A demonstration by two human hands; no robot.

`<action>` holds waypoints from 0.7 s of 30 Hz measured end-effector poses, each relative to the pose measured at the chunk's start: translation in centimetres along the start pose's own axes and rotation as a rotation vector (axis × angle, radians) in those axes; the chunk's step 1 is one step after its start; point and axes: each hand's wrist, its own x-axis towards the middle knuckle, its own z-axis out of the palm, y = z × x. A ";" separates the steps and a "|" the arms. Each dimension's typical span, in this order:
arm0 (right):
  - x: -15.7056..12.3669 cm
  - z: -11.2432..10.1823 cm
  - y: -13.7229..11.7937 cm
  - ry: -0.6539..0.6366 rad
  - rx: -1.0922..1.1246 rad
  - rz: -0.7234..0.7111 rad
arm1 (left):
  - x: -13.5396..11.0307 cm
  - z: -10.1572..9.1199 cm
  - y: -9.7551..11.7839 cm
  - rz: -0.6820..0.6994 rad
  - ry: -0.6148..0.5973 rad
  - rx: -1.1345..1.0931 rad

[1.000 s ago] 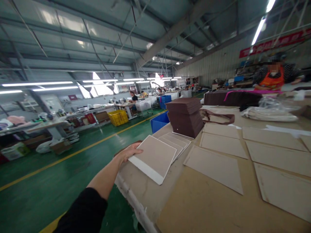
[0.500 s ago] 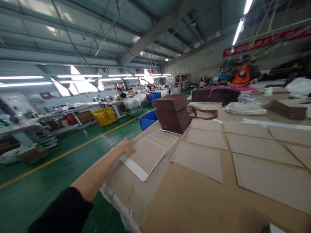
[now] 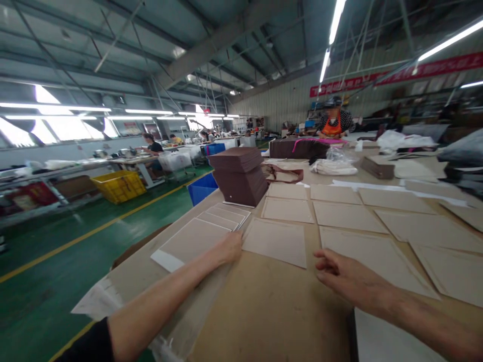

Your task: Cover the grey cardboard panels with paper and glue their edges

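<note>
Your left hand (image 3: 226,247) reaches across a broad worktable covered in tan sheeting (image 3: 260,306), at the near left corner of a flat, grey-beige, four-sided panel (image 3: 277,243); its fingertips are hidden, so whether they grasp the panel cannot be told. Your right hand (image 3: 335,269) hovers beyond the panel's right side, released, its fingers loosely curled and apart. The panel lies flat between your two hands, with rows of similar beige panels (image 3: 349,215) spread behind it and to its right.

To the left, partly behind your left forearm, rests an overlapping fan of beige panels with white borders (image 3: 204,232). Just past the fan rises a tall stack of dark brown sheets (image 3: 241,183), and a looped brown strap (image 3: 287,173) lies behind it. A pale flat sheet with a dark edge (image 3: 381,337) sits below your right forearm. Across the table, a co-worker in an orange apron (image 3: 332,128) stands near magenta material (image 3: 320,140).
</note>
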 end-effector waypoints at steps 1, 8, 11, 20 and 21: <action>1.4 0.2 -0.4 -0.002 -0.062 0.012 | 0.2 -0.1 0.0 -0.030 -0.009 -0.023; 5.7 1.5 -1.0 0.001 -0.306 0.040 | 0.9 0.0 -0.2 -0.306 0.009 -0.281; 5.4 1.3 -1.5 0.012 -0.367 0.044 | 1.1 0.0 0.1 -0.420 0.003 -0.448; 3.0 1.3 -6.5 0.235 -0.634 -0.276 | -0.2 -2.5 5.0 -0.508 0.023 -0.846; 2.7 1.4 -7.0 0.250 -0.657 -0.305 | -0.7 -2.9 6.1 -0.482 0.035 -0.875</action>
